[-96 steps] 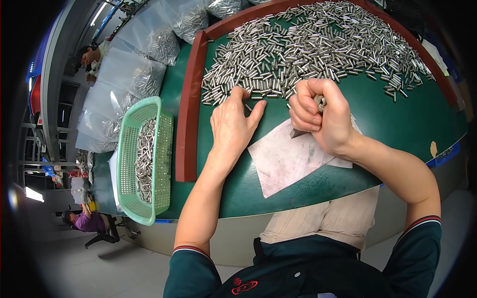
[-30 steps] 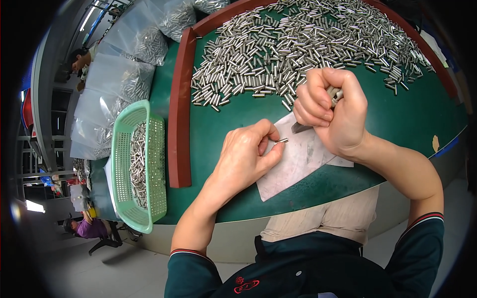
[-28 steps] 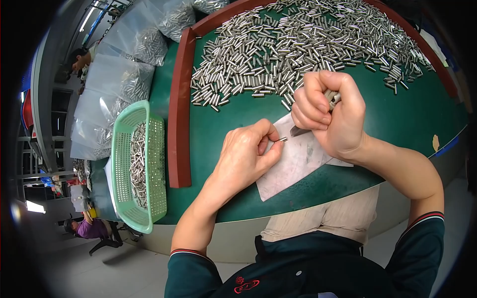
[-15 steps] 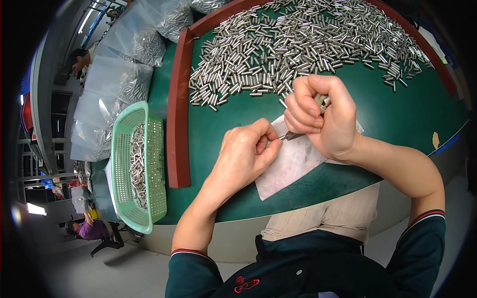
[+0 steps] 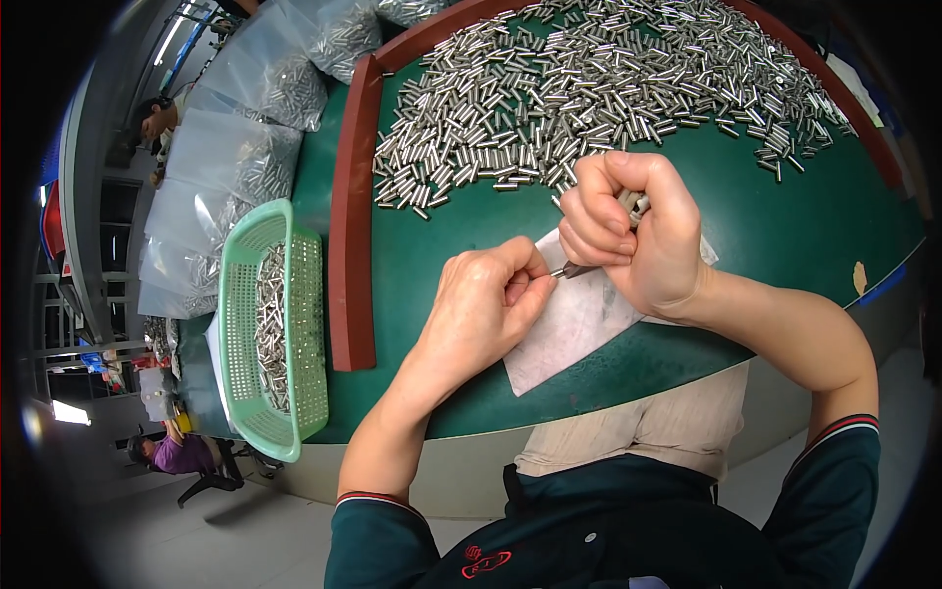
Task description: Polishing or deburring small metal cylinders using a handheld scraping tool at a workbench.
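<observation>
My left hand (image 5: 486, 299) pinches a small metal pin (image 5: 557, 274) between thumb and fingertips, most of it hidden by the fingers. My right hand (image 5: 633, 231) is wrapped round what look like pliers (image 5: 581, 268). Their dark, tapered tip meets the pin's exposed end, and pale handle ends stick out at the top of the fist. Beneath both hands lies a smudged white cloth or paper (image 5: 569, 339) on the green tabletop (image 5: 461, 388). Beyond the hands a wide heap of short, shiny metal pins (image 5: 589, 88) is spread out.
Red-brown rails (image 5: 353, 226) border the work surface at left and back. Outside the left rail stands a light green plastic basket (image 5: 309, 383) holding more pins. Several clear bags (image 5: 235, 157) of pins line the far left. Another person (image 5: 182, 454) sits in the left background.
My right hand has shifted very slightly with the pliers. My left hand keeps its pinch in nearly the same place.
</observation>
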`<state>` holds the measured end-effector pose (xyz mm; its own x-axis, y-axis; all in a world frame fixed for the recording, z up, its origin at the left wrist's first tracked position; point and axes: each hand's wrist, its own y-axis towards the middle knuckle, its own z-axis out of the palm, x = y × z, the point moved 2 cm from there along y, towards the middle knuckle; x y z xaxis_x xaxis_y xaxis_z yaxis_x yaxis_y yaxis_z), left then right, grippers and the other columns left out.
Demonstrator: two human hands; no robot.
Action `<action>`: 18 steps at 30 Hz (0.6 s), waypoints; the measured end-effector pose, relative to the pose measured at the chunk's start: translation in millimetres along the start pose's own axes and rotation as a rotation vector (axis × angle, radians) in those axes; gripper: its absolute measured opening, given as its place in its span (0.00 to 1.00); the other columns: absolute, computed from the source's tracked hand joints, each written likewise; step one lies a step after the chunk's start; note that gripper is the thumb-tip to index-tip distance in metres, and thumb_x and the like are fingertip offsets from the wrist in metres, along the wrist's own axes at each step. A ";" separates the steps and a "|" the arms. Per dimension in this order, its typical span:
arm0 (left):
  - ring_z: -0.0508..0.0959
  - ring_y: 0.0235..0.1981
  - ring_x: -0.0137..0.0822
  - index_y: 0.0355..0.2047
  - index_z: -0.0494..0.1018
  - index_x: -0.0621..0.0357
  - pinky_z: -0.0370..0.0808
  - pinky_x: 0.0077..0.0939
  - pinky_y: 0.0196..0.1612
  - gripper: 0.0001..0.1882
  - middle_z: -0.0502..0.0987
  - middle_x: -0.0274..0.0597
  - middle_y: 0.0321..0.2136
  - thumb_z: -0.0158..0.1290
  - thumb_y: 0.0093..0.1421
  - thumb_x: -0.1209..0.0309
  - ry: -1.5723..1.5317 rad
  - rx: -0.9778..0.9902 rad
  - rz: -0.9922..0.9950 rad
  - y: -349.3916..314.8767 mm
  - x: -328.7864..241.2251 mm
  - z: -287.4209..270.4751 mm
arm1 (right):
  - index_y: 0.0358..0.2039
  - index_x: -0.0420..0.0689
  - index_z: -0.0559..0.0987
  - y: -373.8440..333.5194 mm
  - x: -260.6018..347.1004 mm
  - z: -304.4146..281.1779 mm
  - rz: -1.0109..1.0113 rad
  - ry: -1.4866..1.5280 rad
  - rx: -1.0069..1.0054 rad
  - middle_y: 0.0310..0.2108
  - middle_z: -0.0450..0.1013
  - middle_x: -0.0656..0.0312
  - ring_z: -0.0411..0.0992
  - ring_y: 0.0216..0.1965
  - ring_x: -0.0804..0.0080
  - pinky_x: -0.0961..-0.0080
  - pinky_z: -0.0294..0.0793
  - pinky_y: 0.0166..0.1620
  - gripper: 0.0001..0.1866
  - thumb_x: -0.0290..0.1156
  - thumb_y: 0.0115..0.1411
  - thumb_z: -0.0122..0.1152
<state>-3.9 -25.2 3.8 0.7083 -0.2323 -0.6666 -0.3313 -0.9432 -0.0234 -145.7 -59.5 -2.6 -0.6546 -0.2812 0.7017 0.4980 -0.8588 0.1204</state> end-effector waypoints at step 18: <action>0.66 0.13 0.26 0.19 0.67 0.65 0.62 0.22 0.17 0.06 0.66 0.36 0.10 0.52 0.48 0.76 -0.161 -0.004 -0.082 2.1 3.2 -3.6 | 0.09 0.48 0.54 -0.9 -4.6 3.3 -0.009 -0.118 -0.009 0.07 0.47 0.71 0.42 0.10 0.83 0.82 0.43 0.17 0.19 0.40 0.56 0.33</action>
<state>-0.1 -28.8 4.3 0.6238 -0.1138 -0.7732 -0.2739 -0.9584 -0.0798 -141.3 -56.0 -3.7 -0.5871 -0.2221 0.7785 0.4871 -0.8650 0.1205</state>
